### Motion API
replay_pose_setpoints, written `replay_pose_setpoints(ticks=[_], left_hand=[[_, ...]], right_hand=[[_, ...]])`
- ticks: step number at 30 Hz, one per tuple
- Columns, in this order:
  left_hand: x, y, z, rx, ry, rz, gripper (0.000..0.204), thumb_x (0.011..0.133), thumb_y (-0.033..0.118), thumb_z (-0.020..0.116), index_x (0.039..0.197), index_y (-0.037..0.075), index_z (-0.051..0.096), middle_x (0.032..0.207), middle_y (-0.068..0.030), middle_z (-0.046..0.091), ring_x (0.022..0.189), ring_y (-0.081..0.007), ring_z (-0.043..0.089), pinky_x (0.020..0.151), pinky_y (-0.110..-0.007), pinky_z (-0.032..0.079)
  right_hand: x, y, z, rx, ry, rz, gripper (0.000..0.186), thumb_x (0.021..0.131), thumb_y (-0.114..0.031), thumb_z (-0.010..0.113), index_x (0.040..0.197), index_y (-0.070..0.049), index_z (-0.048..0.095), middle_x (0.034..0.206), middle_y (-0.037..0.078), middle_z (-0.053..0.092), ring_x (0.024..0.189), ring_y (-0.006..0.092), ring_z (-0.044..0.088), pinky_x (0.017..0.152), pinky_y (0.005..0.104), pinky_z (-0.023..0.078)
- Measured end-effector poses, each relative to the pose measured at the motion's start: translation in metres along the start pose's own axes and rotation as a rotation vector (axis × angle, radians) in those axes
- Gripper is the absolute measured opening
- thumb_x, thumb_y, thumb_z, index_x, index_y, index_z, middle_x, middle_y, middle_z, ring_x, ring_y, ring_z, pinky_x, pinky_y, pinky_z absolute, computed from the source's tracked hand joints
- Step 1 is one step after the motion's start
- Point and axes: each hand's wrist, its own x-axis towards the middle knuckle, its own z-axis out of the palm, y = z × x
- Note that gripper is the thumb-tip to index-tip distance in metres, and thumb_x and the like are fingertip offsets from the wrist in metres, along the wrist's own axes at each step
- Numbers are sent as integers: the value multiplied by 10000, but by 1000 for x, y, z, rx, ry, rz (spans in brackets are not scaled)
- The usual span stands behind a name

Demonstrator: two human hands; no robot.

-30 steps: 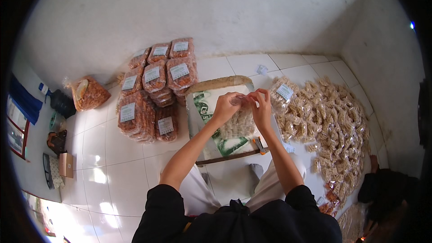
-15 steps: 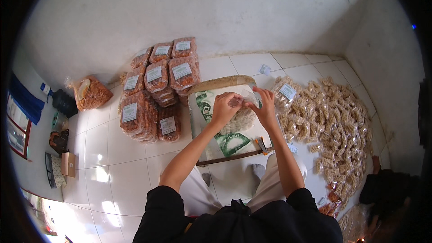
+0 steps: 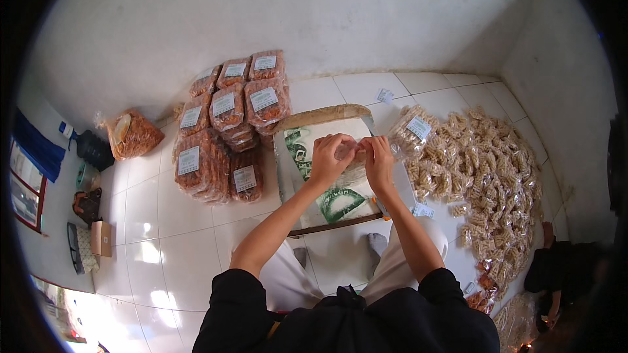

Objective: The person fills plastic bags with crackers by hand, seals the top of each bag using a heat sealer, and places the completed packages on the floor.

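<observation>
Over a low table (image 3: 297, 212) with a white top and green print, both my hands are raised close together. My left hand (image 3: 330, 157) is closed on the gathered top of a clear plastic bag (image 3: 353, 173). Pinched fingers of my right hand (image 3: 377, 160) hold the same top from the other side. The bag hangs below the hands; its body is mostly hidden behind them. At the table's right edge, by my right forearm, lies an orange-handled tool (image 3: 381, 208), partly covered.
Stacked bags of reddish-brown snacks (image 3: 212, 137) with pale labels stand left of the table. A large pile of small bags of pale snacks (image 3: 484, 183) spreads right, beside a larger labelled bag (image 3: 413, 129). Another person's dark sleeve (image 3: 559, 268) shows lower right.
My right hand has come down and closed with the left at the bag's top, its fingers now pinched. Less of the bag's pale contents shows below the hands.
</observation>
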Motion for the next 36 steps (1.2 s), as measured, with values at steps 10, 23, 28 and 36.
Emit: replay_pose_setpoints(ticks=[10, 23, 28, 36], left_hand=[[-1, -7, 5, -40, 55, -71, 125, 788, 169, 651, 804, 73, 573, 804, -32, 606, 811, -221, 556, 764, -339, 388], [-1, -10, 9, -49, 99, -13, 159, 785, 167, 659, 827, 54, 555, 758, -59, 568, 690, -226, 563, 594, -328, 446], [-14, 7, 9, -91, 144, -26, 187, 777, 170, 670, 887, 60, 566, 771, -54, 559, 733, -214, 545, 628, -320, 441], [-8, -6, 6, -146, 143, 26, 106, 775, 116, 655, 838, 71, 583, 810, -29, 566, 777, -201, 541, 690, -321, 404]], right_hand=[[5, -3, -5, 350, -110, 358, 219, 844, -121, 569, 1038, -29, 528, 932, 127, 560, 885, 282, 503, 819, 360, 398], [-3, 5, 13, 46, -1, 103, 36, 817, -31, 558, 845, -9, 551, 792, 106, 545, 816, 279, 484, 705, 367, 394], [-17, 0, 19, 49, 91, 151, 15, 847, -3, 494, 847, 4, 507, 817, 127, 516, 848, 309, 454, 736, 383, 389], [-14, -3, 20, 67, 121, 106, 38, 864, -22, 491, 889, -8, 515, 872, 113, 539, 886, 299, 441, 801, 376, 366]])
